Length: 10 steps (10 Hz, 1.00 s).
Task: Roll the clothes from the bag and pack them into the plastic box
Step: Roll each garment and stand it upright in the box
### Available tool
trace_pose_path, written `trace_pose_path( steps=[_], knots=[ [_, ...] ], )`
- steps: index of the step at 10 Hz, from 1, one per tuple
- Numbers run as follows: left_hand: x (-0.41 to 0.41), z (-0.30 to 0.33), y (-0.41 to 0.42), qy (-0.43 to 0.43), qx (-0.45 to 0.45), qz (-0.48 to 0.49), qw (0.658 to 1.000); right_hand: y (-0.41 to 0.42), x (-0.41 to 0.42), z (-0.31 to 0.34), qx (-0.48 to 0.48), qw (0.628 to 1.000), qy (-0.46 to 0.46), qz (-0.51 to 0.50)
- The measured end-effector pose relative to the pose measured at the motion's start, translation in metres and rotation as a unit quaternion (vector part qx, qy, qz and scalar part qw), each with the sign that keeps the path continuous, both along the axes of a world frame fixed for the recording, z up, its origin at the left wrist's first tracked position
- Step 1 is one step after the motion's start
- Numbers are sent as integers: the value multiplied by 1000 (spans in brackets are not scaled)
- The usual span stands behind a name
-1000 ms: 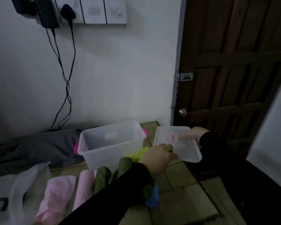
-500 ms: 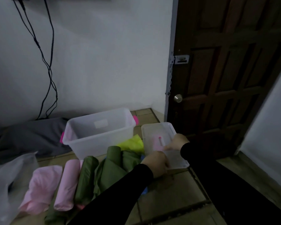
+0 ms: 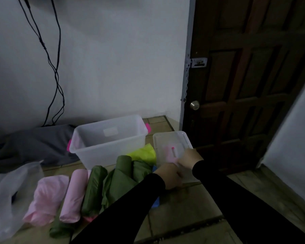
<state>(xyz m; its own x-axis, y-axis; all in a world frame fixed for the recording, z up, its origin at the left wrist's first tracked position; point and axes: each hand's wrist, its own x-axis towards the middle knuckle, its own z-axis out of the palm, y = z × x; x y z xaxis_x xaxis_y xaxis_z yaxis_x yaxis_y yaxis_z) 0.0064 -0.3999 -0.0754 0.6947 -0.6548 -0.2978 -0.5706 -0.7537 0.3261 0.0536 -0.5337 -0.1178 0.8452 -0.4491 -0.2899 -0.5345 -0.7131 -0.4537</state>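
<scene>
A clear plastic box (image 3: 88, 138) with pink side clips stands open and empty on the floor by the wall. Its clear lid (image 3: 167, 140) lies on the floor to the right. My left hand (image 3: 169, 175) grips the lid's near edge, and my right hand (image 3: 188, 158) holds its right side. In front of the box lie rolled clothes: two pink rolls (image 3: 74, 192), several green rolls (image 3: 93, 189), a yellow-green piece (image 3: 144, 153) and a blue one (image 3: 156, 203) partly under my left arm. A white plastic bag (image 3: 9, 191) sits at the far left.
A dark grey cloth (image 3: 33, 147) lies against the wall left of the box. Black cables (image 3: 55, 71) hang down the white wall. A dark wooden door (image 3: 245, 76) with a knob is at the right, and a white panel (image 3: 292, 138) stands at the far right.
Both hands have lowered the lid from the air down onto the floor right of the box. The camera has tilted downward, so the wall sockets have left the view.
</scene>
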Motion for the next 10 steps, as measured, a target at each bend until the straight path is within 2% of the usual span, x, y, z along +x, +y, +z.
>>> trace_pose_path(
  steps=[1,2,3,4,5,7,9,10],
  knots=[
    [-8,20,7,-44,32,-37,998,17,-25,35,0,998,-14,59],
    [-13,46,32,-62,-39,-26,997,31,-42,57,87,988,-96,85],
    [-14,66,74,-127,-47,-56,989,59,-51,78,142,974,-144,106],
    [-14,74,122,-128,38,-14,991,88,-53,89,139,970,-123,160],
    [-14,72,156,-112,85,12,990,115,-51,90,132,965,-91,205],
    [-12,54,173,-128,76,20,989,143,-38,87,58,967,-29,245],
    [-7,54,174,-51,56,62,995,148,-33,89,21,969,4,248],
    [-5,55,173,-73,87,46,993,150,-35,89,22,972,2,235]
  ],
)
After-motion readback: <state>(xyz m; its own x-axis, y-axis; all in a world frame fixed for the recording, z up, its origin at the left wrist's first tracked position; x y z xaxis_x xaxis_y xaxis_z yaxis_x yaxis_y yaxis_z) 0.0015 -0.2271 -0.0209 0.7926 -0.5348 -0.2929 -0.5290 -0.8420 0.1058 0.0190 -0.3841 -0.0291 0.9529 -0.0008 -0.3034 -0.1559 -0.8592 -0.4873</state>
